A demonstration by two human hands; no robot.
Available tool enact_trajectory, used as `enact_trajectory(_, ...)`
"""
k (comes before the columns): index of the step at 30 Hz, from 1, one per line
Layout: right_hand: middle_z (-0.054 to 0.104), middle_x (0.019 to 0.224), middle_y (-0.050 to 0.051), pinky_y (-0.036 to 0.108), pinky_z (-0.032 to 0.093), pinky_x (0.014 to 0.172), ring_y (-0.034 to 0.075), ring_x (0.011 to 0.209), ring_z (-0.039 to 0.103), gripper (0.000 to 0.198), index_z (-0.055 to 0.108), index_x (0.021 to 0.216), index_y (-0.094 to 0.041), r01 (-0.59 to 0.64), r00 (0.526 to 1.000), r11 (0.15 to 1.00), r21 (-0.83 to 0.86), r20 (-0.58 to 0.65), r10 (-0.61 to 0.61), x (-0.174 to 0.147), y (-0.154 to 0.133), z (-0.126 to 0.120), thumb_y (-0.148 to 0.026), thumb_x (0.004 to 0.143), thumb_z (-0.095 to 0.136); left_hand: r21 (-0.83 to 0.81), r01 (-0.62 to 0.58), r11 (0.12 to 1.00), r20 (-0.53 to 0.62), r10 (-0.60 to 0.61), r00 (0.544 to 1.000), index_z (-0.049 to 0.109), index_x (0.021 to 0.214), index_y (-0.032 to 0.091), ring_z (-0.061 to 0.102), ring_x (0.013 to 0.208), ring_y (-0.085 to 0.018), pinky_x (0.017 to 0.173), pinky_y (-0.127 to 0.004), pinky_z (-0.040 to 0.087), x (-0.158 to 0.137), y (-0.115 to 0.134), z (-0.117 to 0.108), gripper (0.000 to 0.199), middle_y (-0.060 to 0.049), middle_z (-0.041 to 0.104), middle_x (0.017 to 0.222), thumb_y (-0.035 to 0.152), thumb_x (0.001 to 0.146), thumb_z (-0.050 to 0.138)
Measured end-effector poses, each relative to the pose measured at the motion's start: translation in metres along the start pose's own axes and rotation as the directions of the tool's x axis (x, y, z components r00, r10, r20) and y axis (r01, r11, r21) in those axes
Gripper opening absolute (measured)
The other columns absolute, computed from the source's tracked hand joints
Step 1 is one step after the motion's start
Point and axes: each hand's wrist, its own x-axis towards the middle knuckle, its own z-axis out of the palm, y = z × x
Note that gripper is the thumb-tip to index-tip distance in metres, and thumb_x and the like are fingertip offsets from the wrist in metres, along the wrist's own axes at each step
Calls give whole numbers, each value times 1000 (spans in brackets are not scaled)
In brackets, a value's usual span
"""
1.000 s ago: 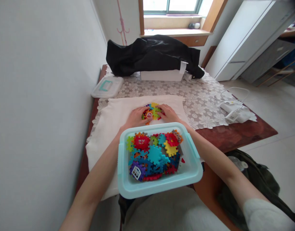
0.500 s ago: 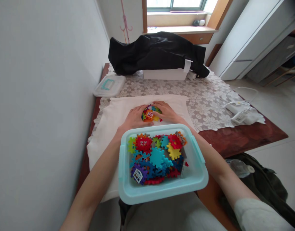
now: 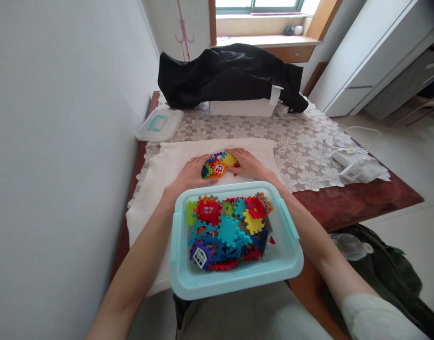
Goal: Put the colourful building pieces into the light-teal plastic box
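A multicoloured build of interlocking toothed plastic pieces (image 3: 219, 168) rests on the white cloth, with an orange piece bearing a white lattice window facing me. My left hand (image 3: 195, 174) curves around its left side, thumb along the near edge. Around the right side is my right hand (image 3: 250, 164), its thumb pressed near a yellow piece. The far side of the build is hidden. Between my forearms stands a light-blue plastic tub (image 3: 287, 245) with loose toothed pieces (image 3: 229, 231) in red, blue, yellow and purple. A small red bit lies beside my right thumb.
White cloth (image 3: 156, 198) covers part of a lace tablecloth (image 3: 305, 156). At the back left lies a clear lid (image 3: 160, 125). A black cover (image 3: 234, 75) drapes over a white box (image 3: 241, 108). A charger with cable (image 3: 357, 165) sits at right; white window pieces (image 3: 286, 145) lie on the lace.
The build has turned slightly between my hands, showing more yellow at its upper right. My left hand has shifted a little left and its fingers have moved off the top.
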Motion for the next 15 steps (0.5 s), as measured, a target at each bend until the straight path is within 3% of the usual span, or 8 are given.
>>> enact_trajectory(5, 49, 181, 12, 61, 40, 141, 36, 168, 47, 90, 34, 183, -29, -42, 999, 999, -1, 6, 42, -2, 3, 2, -54, 105, 71, -73, 6, 997, -42, -9, 999, 51, 172, 22, 52, 164, -39, 141, -55, 39, 1, -6, -1, 91, -14, 54, 177, 55, 92, 78)
enact_trajectory(11, 62, 171, 11, 60, 41, 140, 35, 160, 55, 70, 55, 172, -28, 47, 999, 999, -23, 14, -46, 3, 5, 2, -47, 106, 69, -107, 27, 994, -74, -35, 997, 58, 168, 18, 57, 160, -32, 141, -48, 40, 1, -5, 1, 69, -14, 60, 172, 41, 102, 59)
enact_trajectory(13, 62, 171, 12, 60, 41, 141, 35, 161, 55, 66, 58, 170, -26, 36, 999, 999, -22, 1, -36, 5, 9, 4, -48, 108, 66, -79, 37, 996, -66, -42, 997, 57, 168, 19, 54, 163, -33, 141, -49, 38, 2, -1, 3, 69, -15, 57, 174, 51, 107, 56)
enact_trajectory(15, 59, 174, 10, 60, 40, 142, 34, 163, 53, 65, 58, 171, -28, 20, 1000, 1000, -17, -9, -20, 6, 12, 7, -49, 110, 63, -15, 38, 999, -47, -39, 998, 54, 170, 21, 48, 166, -39, 141, -56, 34, 2, 4, 7, 85, -16, 50, 180, 66, 100, 68)
